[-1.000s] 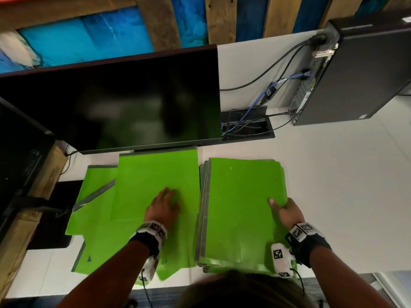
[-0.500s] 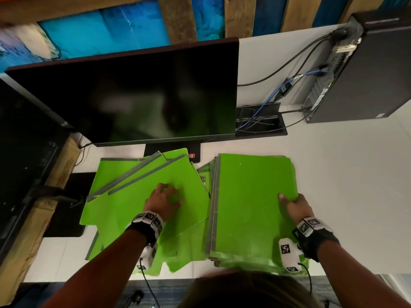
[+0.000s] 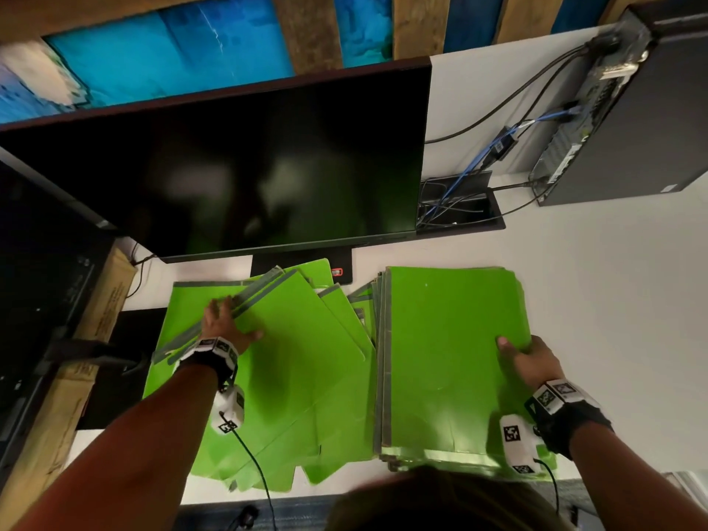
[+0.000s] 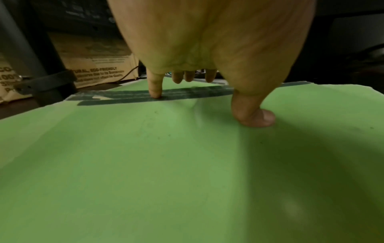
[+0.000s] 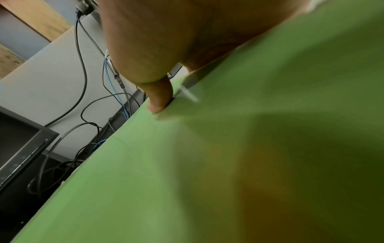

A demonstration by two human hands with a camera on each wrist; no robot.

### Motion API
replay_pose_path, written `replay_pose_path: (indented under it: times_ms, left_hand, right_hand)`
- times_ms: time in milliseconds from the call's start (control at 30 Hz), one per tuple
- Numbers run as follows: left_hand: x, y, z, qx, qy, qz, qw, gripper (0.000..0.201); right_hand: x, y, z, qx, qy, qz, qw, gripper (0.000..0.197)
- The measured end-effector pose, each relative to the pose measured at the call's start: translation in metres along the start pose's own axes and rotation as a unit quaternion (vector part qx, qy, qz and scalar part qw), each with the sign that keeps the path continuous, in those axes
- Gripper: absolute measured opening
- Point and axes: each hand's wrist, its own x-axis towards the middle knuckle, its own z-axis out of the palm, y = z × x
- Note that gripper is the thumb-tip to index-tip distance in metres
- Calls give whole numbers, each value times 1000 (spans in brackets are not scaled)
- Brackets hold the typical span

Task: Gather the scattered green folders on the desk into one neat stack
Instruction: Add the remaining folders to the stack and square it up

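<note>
Pressing down on the loose folders (image 3: 306,362) fanned along the tabletop's front left edge, the left hand (image 3: 226,327) lies spread. The right hand (image 3: 530,360) pinches the stack (image 3: 448,354) at its right side. Left wrist view: fingertips (image 4: 154,92) on grey spines, thumb flat. Right wrist view: blurred; the thumb apparently lies atop the stack's edge.

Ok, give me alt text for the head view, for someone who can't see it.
Two hands work green folders on a white desk: the left hand presses a fanned loose pile, the right hand grips the neat stack beside it. A dark monitor stands behind.
</note>
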Motion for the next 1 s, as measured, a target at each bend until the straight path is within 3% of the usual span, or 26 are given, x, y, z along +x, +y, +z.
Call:
replay_pose_path:
  times_ms: [100, 267, 367, 467, 667, 767, 900, 1000]
  left_hand:
    - [10, -4, -7, 19, -44, -32, 998, 121]
    - [16, -1, -19, 125, -45, 10, 991, 112]
    - [21, -4, -18, 139, -98, 18, 985, 123]
    - [4, 9, -23, 81, -139, 50, 986, 105]
    - [-28, 9, -72, 0, -133, 136, 982, 56]
    - [-49, 2, -111, -92, -141, 199, 966, 32]
    - [-82, 13, -155, -246, -114, 227, 935, 34]
    - [-90, 38, -142, -344, -91, 228, 906, 34]
  right_hand:
    - [0, -2, -1, -2, -1, 8, 1000, 60]
    - [-4, -6, -1, -17, 11, 7, 1000, 59]
    - [-6, -6, -1, -17, 12, 7, 1000, 59]
    - [-6, -6, -1, -14, 13, 9, 1000, 61]
    - [-8, -8, -3, -6, 7, 8, 1000, 60]
    - [-9, -9, -3, -2, 1, 6, 1000, 62]
    - [-9, -9, -3, -4, -2, 2, 1000, 64]
    - [-9, -9, -4, -2, 0, -2, 1000, 64]
